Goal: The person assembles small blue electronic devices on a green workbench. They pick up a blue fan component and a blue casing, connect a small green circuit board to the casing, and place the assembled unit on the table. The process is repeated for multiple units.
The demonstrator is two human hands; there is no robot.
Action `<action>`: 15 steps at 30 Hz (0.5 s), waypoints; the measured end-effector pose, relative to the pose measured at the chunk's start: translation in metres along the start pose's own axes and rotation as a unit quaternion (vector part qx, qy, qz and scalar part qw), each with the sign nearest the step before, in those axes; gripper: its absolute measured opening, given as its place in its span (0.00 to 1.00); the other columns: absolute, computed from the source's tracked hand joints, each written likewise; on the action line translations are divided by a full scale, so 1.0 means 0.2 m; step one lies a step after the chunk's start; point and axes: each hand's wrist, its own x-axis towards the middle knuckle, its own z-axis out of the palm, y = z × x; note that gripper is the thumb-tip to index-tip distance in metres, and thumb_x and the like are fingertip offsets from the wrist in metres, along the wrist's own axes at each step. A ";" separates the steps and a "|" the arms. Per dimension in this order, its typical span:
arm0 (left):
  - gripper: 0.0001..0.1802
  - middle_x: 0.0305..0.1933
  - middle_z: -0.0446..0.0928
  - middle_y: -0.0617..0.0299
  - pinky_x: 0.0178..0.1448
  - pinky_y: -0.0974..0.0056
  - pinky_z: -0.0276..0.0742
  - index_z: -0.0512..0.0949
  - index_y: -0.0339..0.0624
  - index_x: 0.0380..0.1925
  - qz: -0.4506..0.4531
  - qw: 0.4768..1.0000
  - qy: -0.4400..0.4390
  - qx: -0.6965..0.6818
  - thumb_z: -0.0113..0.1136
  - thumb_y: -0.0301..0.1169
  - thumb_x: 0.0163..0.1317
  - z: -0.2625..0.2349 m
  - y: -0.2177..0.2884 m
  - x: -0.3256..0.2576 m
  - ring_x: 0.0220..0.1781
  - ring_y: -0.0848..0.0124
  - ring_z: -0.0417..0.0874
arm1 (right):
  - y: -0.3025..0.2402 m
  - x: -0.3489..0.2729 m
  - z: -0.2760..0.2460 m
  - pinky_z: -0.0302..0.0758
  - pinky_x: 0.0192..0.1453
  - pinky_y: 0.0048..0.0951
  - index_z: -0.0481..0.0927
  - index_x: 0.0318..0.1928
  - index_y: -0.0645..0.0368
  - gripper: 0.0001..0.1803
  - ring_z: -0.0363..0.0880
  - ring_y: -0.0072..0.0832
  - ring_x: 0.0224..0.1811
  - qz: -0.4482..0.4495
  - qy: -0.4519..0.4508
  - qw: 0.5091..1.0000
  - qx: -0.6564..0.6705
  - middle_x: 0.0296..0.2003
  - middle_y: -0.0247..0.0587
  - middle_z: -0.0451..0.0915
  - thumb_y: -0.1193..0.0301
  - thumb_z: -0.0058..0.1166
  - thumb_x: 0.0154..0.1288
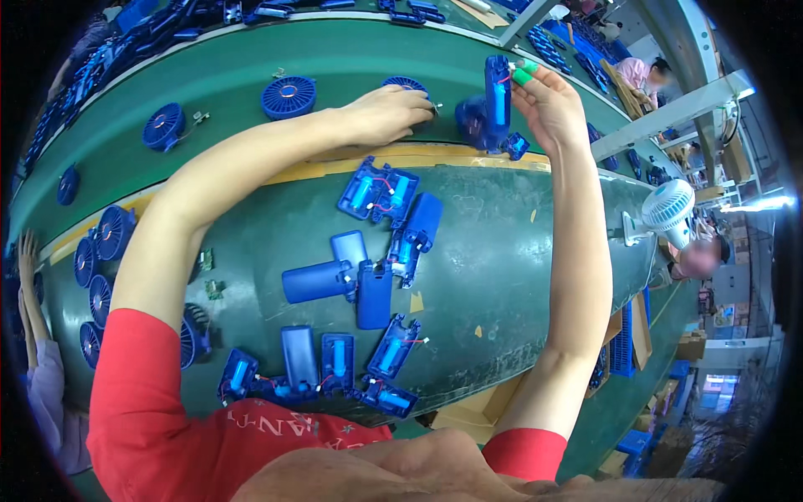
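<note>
My right hand [550, 105], with green finger covers, holds a blue handle half [498, 99] upright over the far side of the green bench [502, 251]; a light blue battery cell and thin wires show inside it. A blue fan body [473, 121] sits just left of it. My left hand [389, 113] reaches across and rests fingers-down on the belt beside a round blue fan head [405, 84]; what lies under its fingers is hidden.
Several blue handle halves with battery cells [378, 191] and closed blue handles [316, 280] lie on the near bench. Round blue fan heads [288, 96] sit on the belt and at the left edge [100, 268]. A white fan [665, 209] stands at right. Other people work nearby.
</note>
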 end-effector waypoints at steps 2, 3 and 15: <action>0.22 0.56 0.74 0.55 0.65 0.55 0.66 0.75 0.39 0.48 0.036 0.996 -0.018 0.084 0.66 0.32 0.52 0.04 -0.04 0.08 0.64 0.61 0.70 | 0.05 0.04 -0.05 0.78 0.48 0.31 0.72 0.53 0.70 0.16 0.81 0.33 0.43 0.012 0.028 0.999 0.019 0.44 0.49 0.80 0.81 0.52 0.65; 0.22 0.54 0.74 0.56 0.64 0.56 0.67 0.76 0.39 0.46 0.054 0.990 -0.026 0.125 0.67 0.33 0.50 0.06 -0.05 0.11 0.63 0.62 0.71 | 0.10 0.06 -0.09 0.77 0.50 0.30 0.70 0.57 0.73 0.21 0.81 0.35 0.46 0.008 0.056 0.998 -0.002 0.46 0.50 0.81 0.79 0.53 0.64; 0.09 0.35 0.80 0.52 0.54 0.53 0.68 0.78 0.40 0.34 -0.275 0.941 -0.146 0.129 0.61 0.33 0.58 -0.27 -0.49 -0.62 0.43 0.55 0.80 | 0.76 -0.18 -1.12 0.63 0.68 0.43 0.66 0.62 0.73 0.31 0.66 0.54 0.64 -0.036 0.304 0.742 -0.596 0.59 0.68 0.69 0.66 0.55 0.63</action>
